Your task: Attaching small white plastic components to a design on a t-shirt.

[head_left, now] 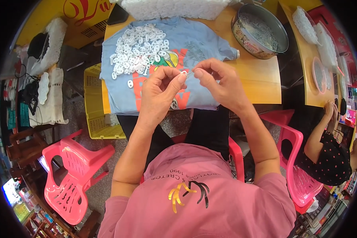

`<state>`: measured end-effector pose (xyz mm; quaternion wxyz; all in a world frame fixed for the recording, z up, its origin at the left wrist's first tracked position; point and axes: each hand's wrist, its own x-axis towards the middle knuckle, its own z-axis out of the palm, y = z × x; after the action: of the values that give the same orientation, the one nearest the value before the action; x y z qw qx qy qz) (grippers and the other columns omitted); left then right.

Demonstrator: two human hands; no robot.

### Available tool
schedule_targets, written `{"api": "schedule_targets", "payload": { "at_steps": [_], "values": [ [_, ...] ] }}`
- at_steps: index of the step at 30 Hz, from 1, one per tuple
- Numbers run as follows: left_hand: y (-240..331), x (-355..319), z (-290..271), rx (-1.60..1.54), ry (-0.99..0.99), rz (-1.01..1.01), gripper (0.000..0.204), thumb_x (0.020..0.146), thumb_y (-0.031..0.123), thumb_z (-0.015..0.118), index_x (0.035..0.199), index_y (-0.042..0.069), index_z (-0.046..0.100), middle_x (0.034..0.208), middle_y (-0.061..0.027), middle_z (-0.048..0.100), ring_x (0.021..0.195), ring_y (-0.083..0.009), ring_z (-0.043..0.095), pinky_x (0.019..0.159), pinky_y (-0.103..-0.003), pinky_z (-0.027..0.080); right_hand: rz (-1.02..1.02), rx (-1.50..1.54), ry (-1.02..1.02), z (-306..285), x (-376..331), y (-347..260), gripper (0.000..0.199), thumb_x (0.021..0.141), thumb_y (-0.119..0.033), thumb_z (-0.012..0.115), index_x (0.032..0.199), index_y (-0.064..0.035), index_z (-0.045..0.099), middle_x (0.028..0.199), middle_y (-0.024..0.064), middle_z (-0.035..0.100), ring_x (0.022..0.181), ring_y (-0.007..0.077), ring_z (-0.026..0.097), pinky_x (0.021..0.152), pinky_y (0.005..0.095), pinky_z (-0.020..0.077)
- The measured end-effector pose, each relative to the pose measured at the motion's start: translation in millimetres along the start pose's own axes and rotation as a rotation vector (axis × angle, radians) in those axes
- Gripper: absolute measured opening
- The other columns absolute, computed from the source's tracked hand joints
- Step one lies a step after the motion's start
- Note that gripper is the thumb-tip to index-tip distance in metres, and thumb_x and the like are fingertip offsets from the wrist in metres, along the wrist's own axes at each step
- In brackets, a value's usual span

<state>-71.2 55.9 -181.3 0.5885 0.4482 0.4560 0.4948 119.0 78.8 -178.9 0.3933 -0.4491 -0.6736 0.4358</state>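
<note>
My left hand (161, 89) pinches a small white plastic piece (183, 73) between thumb and forefinger. Close beside it, my right hand (219, 82) has its thumb and forefinger pressed together on what looks like a thin metal pin (190, 72), too small to make out fully. The fingertips of both hands nearly meet above a blue printed T-shirt (210, 43) spread over the table. Beyond my left hand lies a heap of white oval two-holed plastic pieces (137, 45). One loose oval piece (130, 84) rests apart from it. Small dark metal bits (194, 51) are scattered on the shirt.
A round tin (242, 37) with many small metal parts stands at the table's far right. A clear plastic bag (174, 8) lies along the back. A yellow crate (103, 131) and pink chair (69, 186) are at left. Another person (329, 158) sits at right near a pink chair (297, 174).
</note>
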Motion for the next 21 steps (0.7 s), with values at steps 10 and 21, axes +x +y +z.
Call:
{"api": "schedule_targets", "payload": {
  "at_steps": [10, 21],
  "values": [
    [-1.1, -0.5, 0.4, 0.093, -0.041, 0.008, 0.016, 0.093, 0.016, 0.066, 0.094, 0.001, 0.06, 0.083, 0.0, 0.063, 0.076, -0.0067, 0.06, 0.068, -0.022, 0.048, -0.357, -0.412, -0.152, -23.1, 12.6, -10.6, 0.008, 0.091, -0.009, 0.062, 0.095, -0.0027, 0.06, 0.082, 0.0122, 0.06, 0.071, 0.032, 0.06, 0.061, 0.0387, 0.0469],
    [-2.5, -0.9, -1.0, 0.107, -0.089, -0.03, 0.016, 0.094, 0.016, 0.066, 0.095, 0.001, 0.059, 0.083, 0.0007, 0.061, 0.075, -0.0056, 0.058, 0.067, -0.022, 0.045, -0.396, -0.478, -0.258, -25.5, 12.9, -7.2, 0.01, 0.091, -0.011, 0.06, 0.093, -0.0021, 0.06, 0.083, 0.012, 0.061, 0.073, 0.0326, 0.061, 0.063, 0.0404, 0.0472]
  ]
}}
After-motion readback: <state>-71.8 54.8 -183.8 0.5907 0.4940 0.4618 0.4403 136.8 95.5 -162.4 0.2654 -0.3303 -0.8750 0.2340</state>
